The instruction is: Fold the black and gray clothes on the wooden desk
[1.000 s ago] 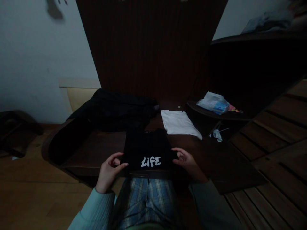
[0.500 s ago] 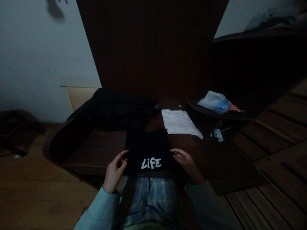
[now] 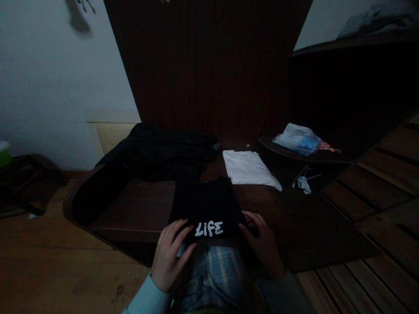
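A folded black garment (image 3: 206, 205) with the white word "LIFE" lies on a dark wooden table (image 3: 137, 205) right in front of me. My left hand (image 3: 172, 255) rests at its near left corner, fingers stretched out and lying on the cloth's edge. At the near right corner, my right hand (image 3: 262, 237) lies with its fingers against the cloth; in the dim light I cannot tell whether they pinch it. My checked trousers (image 3: 214, 272) show below the table's edge.
A dark crumpled garment pile (image 3: 160, 150) lies at the table's back left. A folded white cloth (image 3: 248, 168) sits at the back right. A plastic bag (image 3: 297, 138) rests on a low side shelf. Dark wooden panelling stands behind, plank floor to the right.
Both hands have slid from the garment's sides down to its near corners. The left hand went from a pinch to flat fingers. The view shifted slightly.
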{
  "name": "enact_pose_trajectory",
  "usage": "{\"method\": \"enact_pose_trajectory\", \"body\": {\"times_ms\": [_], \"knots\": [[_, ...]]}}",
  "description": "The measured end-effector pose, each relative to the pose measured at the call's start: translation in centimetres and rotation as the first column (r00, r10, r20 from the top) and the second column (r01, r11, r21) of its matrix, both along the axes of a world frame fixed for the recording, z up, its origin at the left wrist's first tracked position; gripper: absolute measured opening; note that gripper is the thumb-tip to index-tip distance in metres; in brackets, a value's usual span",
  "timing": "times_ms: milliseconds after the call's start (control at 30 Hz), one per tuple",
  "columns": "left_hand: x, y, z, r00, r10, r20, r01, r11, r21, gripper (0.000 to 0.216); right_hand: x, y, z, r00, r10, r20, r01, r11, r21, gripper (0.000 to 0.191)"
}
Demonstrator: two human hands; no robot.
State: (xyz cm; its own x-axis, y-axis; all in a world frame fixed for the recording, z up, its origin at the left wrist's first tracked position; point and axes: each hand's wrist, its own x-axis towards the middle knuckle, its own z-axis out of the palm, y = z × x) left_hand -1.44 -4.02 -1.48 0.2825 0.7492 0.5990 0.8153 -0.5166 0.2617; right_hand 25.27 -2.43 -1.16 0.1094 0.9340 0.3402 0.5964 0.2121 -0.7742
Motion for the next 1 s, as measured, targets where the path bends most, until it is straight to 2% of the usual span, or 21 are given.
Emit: {"method": "enact_pose_trajectory", "body": {"times_ms": [100,200,300,367,400,467,533,567,633,700,767,900,1000], "knots": [[-0.1,0.1,-0.9,0.996,-0.049,-0.071,0.045,0.997,-0.067,0.044,-0.3,-1.1,-0.5,0.995,0.054,0.08,-0.055,0.998,0.002,0.04],[-0.5,0.8,-1.3,0.997,-0.08,-0.023,0.077,0.993,-0.088,0.044,-0.7,-1.3,-0.8,0.988,0.083,0.128,-0.082,0.997,-0.012,0.028],[-0.8,0.9,-1.3,0.992,-0.112,0.059,0.117,0.988,-0.097,0.039,-0.9,-1.6,-0.6,0.989,0.11,0.103,-0.107,0.994,-0.034,0.022],[-1.1,0.3,-1.3,0.986,-0.056,0.16,0.071,0.993,-0.09,0.036,-0.4,-2.2,-0.4,0.988,0.139,0.066,-0.133,0.988,-0.081,0.024],[-1.3,-0.2,-1.4,0.972,0.017,0.234,0.004,0.996,-0.088,0.034,0.0,-2.7,-0.4,0.989,0.142,0.044,-0.136,0.984,-0.117,0.026],[-2.1,-1.2,-1.9,0.886,0.219,0.408,-0.178,0.974,-0.137,0.031,1.3,-3.6,-0.6,0.995,0.101,-0.009,-0.101,0.973,-0.209,0.03],[-3.0,-2.1,-2.6,0.732,0.398,0.553,-0.274,0.915,-0.295,0.032,2.5,-4.5,-1.0,0.997,0.017,-0.08,-0.041,0.951,-0.306,0.031],[-3.5,-2.5,-2.9,0.648,0.457,0.609,-0.252,0.884,-0.395,0.035,2.9,-4.8,-1.1,0.992,-0.018,-0.123,-0.026,0.935,-0.353,0.033],[-3.8,-2.7,-3.2,0.489,0.532,0.691,-0.105,0.823,-0.559,0.045,3.0,-5.2,-1.3,0.974,-0.055,-0.22,-0.047,0.899,-0.435,0.039],[-3.3,-2.3,-3.0,0.375,0.573,0.728,0.06,0.769,-0.636,0.052,2.0,-5.1,-1.1,0.943,-0.085,-0.322,-0.09,0.865,-0.493,0.045],[-2.0,-1.5,-2.2,0.343,0.611,0.714,0.142,0.717,-0.682,0.052,0.2,-4.7,-0.9,0.896,-0.157,-0.415,-0.101,0.839,-0.535,0.05],[0.3,-0.2,-0.7,0.362,0.679,0.639,0.16,0.63,-0.76,0.043,-3.1,-3.7,-1.1,0.816,-0.289,-0.501,-0.065,0.815,-0.576,0.055],[-0.2,-0.8,-1.8,0.326,0.719,0.614,0.128,0.61,-0.782,0.041,-3.3,-4.0,-2.3,0.737,-0.372,-0.564,-0.039,0.811,-0.584,0.056]]}}
